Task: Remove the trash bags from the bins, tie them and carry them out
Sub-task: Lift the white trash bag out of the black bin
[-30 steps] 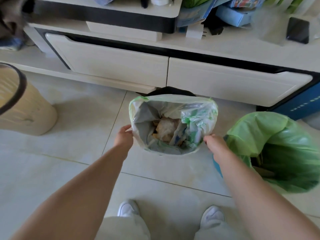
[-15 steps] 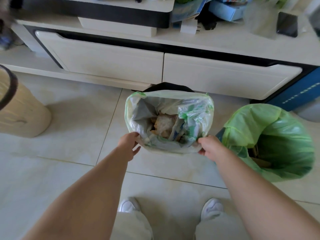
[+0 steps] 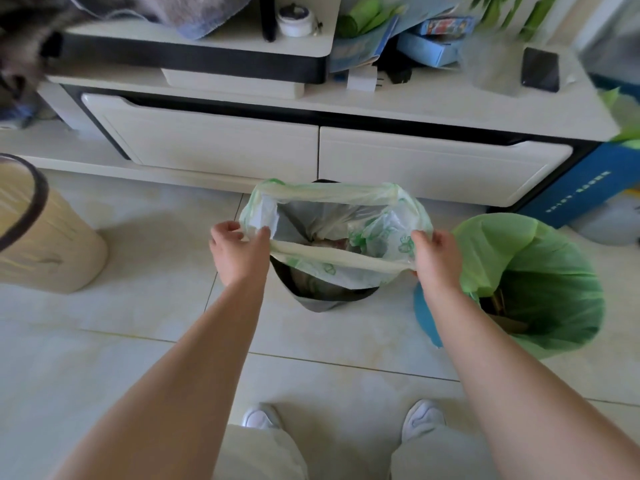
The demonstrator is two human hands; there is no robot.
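A person stands on a pale tiled floor [image 3: 104, 358], looking down at a small dark bin [image 3: 323, 299] set just in front of a low white cabinet [image 3: 207, 147]. Both bare arms reach forward. The left hand [image 3: 239, 252] has its fingers [image 3: 225, 230] closed around the left corner of a thin, whitish-green trash bag [image 3: 332, 268], and the right hand [image 3: 437, 258] is closed on the right corner. Between the hands the bag's near rim is pulled into a taut band. The far rim is stretched straight as well, so the mouth gapes open with crumpled rubbish visible inside. The bag's lower part still sits in the bin, whose near rim shows bare below it.

To the right, just beside this bin, stands a second bin lined with a bright green bag [image 3: 540, 278], still in place and untied. A tall beige bin [image 3: 45, 244] stands well apart at far left.

The risks look plain. The film seems very thin, so a sharp upward pull might stretch or tear it at the two pinched corners. If the bag sticks, the light bin may rise with it and tip. With the mouth this wide, tilting could spill rubbish onto the floor. The right forearm passes close over the green bag and might snag its loose edge.
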